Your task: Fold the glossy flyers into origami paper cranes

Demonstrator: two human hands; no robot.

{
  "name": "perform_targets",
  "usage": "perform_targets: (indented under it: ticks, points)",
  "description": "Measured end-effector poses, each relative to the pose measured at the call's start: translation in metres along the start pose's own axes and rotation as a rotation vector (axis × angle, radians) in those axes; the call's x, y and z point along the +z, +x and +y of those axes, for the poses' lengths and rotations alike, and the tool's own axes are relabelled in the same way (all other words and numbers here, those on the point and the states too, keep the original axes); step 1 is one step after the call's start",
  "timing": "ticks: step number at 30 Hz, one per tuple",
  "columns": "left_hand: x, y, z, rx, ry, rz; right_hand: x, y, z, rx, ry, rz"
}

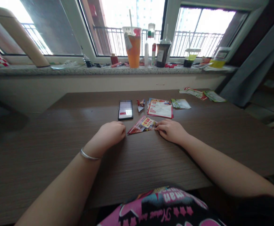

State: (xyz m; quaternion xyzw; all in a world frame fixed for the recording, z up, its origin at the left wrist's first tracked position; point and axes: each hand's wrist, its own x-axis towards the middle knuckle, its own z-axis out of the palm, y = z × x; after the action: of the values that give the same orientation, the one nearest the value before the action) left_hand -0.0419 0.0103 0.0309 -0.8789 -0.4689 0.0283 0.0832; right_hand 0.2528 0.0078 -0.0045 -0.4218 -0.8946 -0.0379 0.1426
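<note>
A folded red printed flyer (142, 125) lies flat on the brown wooden table (57, 150) in front of me. My right hand (171, 130) rests on the table with curled fingers pressing the flyer's right corner. My left hand (111, 133) is loosely closed and sits on the table just left of the flyer's pointed left tip. I cannot see anything inside it. A silver bangle (89, 155) circles my left wrist.
Behind the flyer lie a phone (125, 110), a small folded paper piece (141, 105), a stack of red leaflets (160, 108) and more leaflets (193, 93) farther right. The windowsill (57, 70) holds drink cups (133, 47), a bottle (150, 44) and small items.
</note>
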Motion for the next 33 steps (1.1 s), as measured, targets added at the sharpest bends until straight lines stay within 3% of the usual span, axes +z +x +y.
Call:
perform_targets:
  ticks: [4,7,9,11,18,23,33]
  points:
    - [0.006,0.004,0.011,-0.056,-0.098,0.147,-0.001,0.000,-0.002,-0.014,0.021,0.014]
    - [0.011,0.008,0.023,0.170,-0.243,0.286,0.000,0.000,-0.002,-0.038,0.040,0.018]
    - [0.016,0.010,0.028,0.346,-0.289,0.296,0.000,0.001,-0.001,-0.072,0.059,0.013]
    - [0.022,0.012,0.031,0.398,-0.302,0.260,0.001,0.001,0.000,-0.102,0.081,0.020]
    - [0.027,0.015,0.037,0.392,-0.364,0.224,0.005,0.003,-0.002,-0.195,0.082,0.085]
    - [0.024,0.014,0.041,0.395,-0.342,0.226,0.007,0.005,-0.007,-0.267,0.025,0.052]
    - [0.024,0.012,0.048,0.345,-0.242,0.198,0.001,0.006,-0.011,-0.240,-0.077,-0.074]
